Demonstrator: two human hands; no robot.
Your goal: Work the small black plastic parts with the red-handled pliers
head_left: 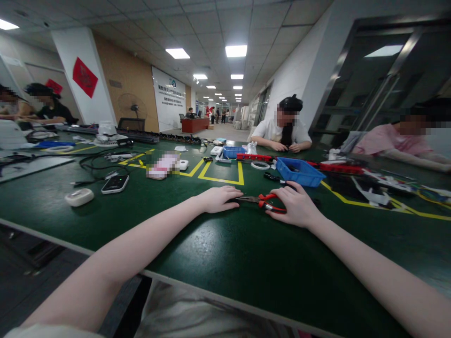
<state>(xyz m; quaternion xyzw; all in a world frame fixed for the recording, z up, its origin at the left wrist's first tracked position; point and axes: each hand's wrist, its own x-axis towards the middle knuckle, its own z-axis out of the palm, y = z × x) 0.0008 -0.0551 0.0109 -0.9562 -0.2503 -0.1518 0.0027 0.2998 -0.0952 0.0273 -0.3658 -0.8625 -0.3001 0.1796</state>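
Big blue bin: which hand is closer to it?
Right: the right hand is in front of the blue bin; the left hand is farther off, to its left.

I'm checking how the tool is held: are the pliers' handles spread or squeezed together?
Spread: in the right hand, the pliers' red handles stand apart, with a gap showing between them.

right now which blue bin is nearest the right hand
The nearer blue bin, just beyond the right hand; the other blue bin sits farther back, to the left, and looks smaller.
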